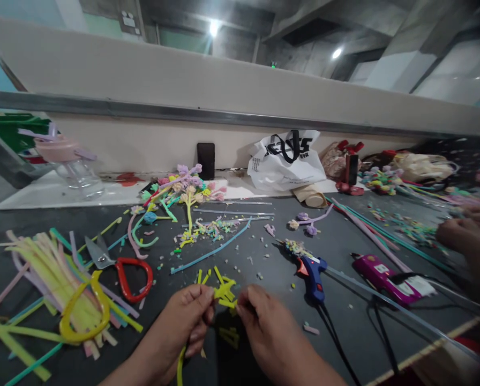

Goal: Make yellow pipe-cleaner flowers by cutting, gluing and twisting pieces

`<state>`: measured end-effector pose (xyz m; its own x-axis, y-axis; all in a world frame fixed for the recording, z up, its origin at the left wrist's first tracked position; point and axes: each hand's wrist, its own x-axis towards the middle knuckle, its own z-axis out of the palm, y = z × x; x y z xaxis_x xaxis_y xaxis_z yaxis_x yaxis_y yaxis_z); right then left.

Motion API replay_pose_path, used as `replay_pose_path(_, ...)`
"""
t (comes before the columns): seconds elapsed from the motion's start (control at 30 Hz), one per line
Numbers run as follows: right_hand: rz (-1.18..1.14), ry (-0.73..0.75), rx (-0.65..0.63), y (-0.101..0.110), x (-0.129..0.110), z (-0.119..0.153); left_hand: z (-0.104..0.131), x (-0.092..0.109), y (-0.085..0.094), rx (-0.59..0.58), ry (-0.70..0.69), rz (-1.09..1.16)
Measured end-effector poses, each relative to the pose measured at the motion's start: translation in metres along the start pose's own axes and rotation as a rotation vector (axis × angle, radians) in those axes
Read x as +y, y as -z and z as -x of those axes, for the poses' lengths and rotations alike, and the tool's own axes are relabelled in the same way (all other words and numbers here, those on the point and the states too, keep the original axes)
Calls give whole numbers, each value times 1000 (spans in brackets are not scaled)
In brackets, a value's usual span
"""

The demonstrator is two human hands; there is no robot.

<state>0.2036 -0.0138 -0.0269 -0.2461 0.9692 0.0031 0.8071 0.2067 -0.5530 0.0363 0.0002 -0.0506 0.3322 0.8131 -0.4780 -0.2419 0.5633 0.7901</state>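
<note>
My left hand (189, 316), closed, grips a yellow-green fuzzy strip (181, 367) whose lower end hangs below the palm. Between my two hands, several short pieces form a yellow-green cluster (225, 291) at my left fingertips. My right hand (260, 316) has its thumb and fingers pressed together at the cluster's right side; whether it pinches a piece is hidden. A blue glue gun (315, 279) lies to the right of my hands. Left of them are red-and-yellow-handled scissors (133, 279) on a bundle of pastel strips (59, 268).
A purple device (388, 276) with cables lies at right, near another person's hands (465, 236). Behind are a white bag (288, 161), a phone (205, 161), a clear bottle (73, 166) and fuzzy flower pieces (184, 187). Small scraps (211, 229) litter the dark table (264, 273).
</note>
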Motion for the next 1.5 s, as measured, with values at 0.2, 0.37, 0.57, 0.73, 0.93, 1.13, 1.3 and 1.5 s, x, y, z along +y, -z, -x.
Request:
replay_pose_path(0.2,107,9,1,0,-6,1,9,8,0,-125,42,71)
replay_pose_path(0.37,336,78,-22,14,-7,-3,8,14,6,-108,-40,7)
replay_pose_path(0.57,-22,112,110,28,-5,-2,6,13,7,-46,-101,-188)
replay_pose_path(0.73,-290,103,216,22,-14,6,12,7,-3,-97,-39,-255)
replay_pose_path(0.93,-242,99,205,20,-14,10,18,4,-5,-246,8,-208)
replay_pose_path(1.13,-177,135,184,22,-11,12,17,1,-2,-371,-15,-170)
replay_pose_path(1.3,-141,288,159,24,-9,12,18,2,-3,-285,3,-250)
replay_pose_path(1.5,-112,360,121,24,-3,10,20,7,-8,-241,38,-226)
